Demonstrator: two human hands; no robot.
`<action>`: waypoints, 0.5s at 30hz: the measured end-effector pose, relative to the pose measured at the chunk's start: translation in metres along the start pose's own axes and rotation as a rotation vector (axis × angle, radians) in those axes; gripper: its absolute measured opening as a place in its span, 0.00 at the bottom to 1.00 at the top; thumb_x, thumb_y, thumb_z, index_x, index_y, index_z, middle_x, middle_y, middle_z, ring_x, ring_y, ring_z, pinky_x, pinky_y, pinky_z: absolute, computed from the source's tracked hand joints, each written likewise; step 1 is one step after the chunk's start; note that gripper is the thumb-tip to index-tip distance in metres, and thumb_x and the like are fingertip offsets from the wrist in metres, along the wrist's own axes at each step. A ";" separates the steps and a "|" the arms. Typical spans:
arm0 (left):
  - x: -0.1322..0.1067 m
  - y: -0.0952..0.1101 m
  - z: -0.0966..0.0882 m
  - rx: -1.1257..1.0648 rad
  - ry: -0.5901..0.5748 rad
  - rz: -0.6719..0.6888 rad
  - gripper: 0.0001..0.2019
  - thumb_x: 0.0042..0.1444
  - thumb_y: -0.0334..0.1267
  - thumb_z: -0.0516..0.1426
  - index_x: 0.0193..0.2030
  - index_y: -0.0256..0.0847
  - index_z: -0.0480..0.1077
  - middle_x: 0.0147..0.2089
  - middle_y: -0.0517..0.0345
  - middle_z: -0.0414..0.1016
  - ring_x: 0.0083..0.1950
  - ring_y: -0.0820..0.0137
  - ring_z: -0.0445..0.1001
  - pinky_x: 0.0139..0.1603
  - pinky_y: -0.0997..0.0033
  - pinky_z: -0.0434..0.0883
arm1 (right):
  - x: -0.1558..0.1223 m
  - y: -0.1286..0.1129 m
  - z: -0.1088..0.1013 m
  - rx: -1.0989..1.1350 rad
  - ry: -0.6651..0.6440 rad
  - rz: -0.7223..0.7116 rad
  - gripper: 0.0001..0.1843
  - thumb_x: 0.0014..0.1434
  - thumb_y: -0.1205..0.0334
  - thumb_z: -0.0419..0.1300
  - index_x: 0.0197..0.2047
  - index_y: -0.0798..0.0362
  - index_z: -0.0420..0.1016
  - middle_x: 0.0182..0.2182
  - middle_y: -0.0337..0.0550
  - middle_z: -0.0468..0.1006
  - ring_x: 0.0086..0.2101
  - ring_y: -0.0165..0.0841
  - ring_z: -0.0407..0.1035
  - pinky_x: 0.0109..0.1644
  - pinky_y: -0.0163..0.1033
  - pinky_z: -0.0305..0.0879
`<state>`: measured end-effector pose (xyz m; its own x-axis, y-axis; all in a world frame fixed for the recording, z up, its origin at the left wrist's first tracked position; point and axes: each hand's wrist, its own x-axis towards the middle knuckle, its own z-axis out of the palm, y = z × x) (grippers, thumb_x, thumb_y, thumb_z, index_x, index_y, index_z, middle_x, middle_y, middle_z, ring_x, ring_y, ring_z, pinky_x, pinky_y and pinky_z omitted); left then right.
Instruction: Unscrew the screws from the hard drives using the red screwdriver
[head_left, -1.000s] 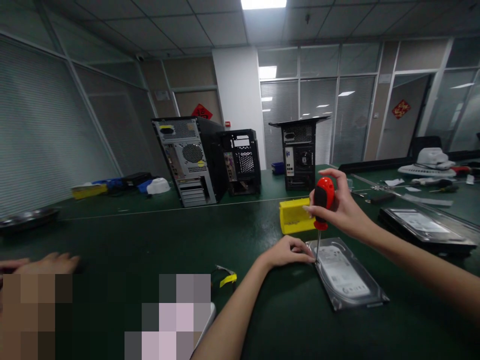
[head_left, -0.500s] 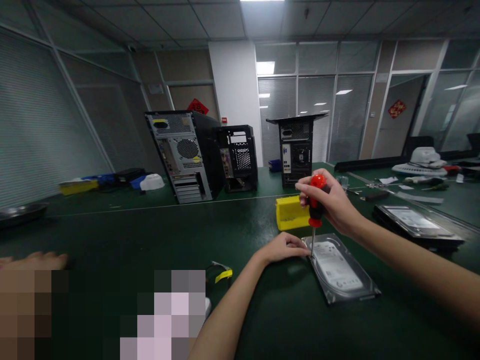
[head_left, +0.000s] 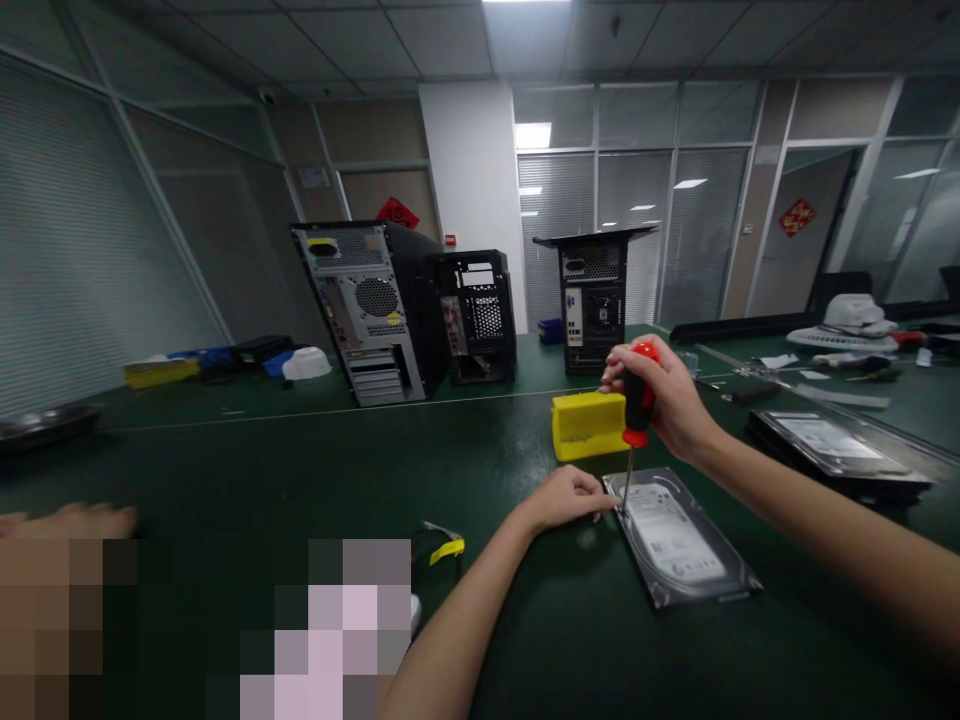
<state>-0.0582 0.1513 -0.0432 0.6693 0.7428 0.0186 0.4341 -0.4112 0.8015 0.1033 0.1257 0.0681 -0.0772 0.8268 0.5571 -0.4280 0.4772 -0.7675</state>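
A hard drive [head_left: 679, 545] with a white label lies flat on the green table. My right hand [head_left: 667, 390] is closed around the red and black handle of a screwdriver [head_left: 640, 405]. The shaft points down, slightly tilted, its tip on the left edge of the drive near the far corner. Beside that tip, my left hand [head_left: 564, 497] lies on the table with curled fingers, its fingertips pressed to the drive's left edge. Just behind the drive stands a yellow bin [head_left: 585, 428] with small pieces inside, too small to name.
Several computer cases stand at the back, a large one [head_left: 360, 310] leftmost. More hard drives [head_left: 832, 450] are stacked at right, near loose tools and a white cap [head_left: 847, 322]. A cable with a yellow tag [head_left: 448, 551] lies left of my forearm. Another person's hand [head_left: 75, 522] rests at far left.
My right hand has shifted slightly right and turned, tilting the screwdriver's handle to the right while the tip stays at the drive's edge. My left hand and the drive have hardly moved.
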 end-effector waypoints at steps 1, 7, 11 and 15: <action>0.000 0.001 0.000 0.047 0.008 0.000 0.22 0.48 0.54 0.54 0.21 0.33 0.68 0.21 0.61 0.65 0.23 0.79 0.59 0.25 0.79 0.56 | 0.001 0.001 0.000 0.005 -0.003 -0.005 0.11 0.51 0.58 0.59 0.34 0.50 0.60 0.31 0.35 0.70 0.27 0.25 0.67 0.30 0.32 0.66; -0.002 0.005 0.005 0.473 0.169 0.059 0.25 0.50 0.55 0.51 0.16 0.34 0.66 0.19 0.62 0.60 0.23 0.79 0.56 0.26 0.77 0.51 | 0.001 0.002 -0.002 -0.051 -0.074 -0.038 0.10 0.54 0.54 0.56 0.38 0.49 0.64 0.25 0.33 0.66 0.21 0.23 0.62 0.22 0.29 0.62; -0.003 0.006 0.007 0.535 0.165 0.084 0.24 0.52 0.54 0.50 0.17 0.35 0.66 0.19 0.63 0.60 0.23 0.78 0.56 0.26 0.77 0.51 | 0.001 0.000 -0.006 0.074 -0.145 0.032 0.14 0.59 0.53 0.46 0.40 0.51 0.67 0.27 0.37 0.67 0.23 0.26 0.64 0.24 0.32 0.65; -0.002 0.004 0.005 0.506 0.155 0.065 0.24 0.51 0.55 0.50 0.19 0.35 0.68 0.20 0.63 0.63 0.23 0.79 0.57 0.25 0.78 0.51 | 0.003 -0.004 -0.008 0.028 -0.148 0.081 0.10 0.56 0.57 0.53 0.37 0.54 0.68 0.29 0.39 0.70 0.29 0.28 0.68 0.34 0.36 0.69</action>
<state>-0.0544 0.1451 -0.0429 0.6243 0.7608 0.1769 0.6570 -0.6340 0.4078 0.1126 0.1284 0.0704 -0.2439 0.8083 0.5359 -0.4397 0.4003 -0.8040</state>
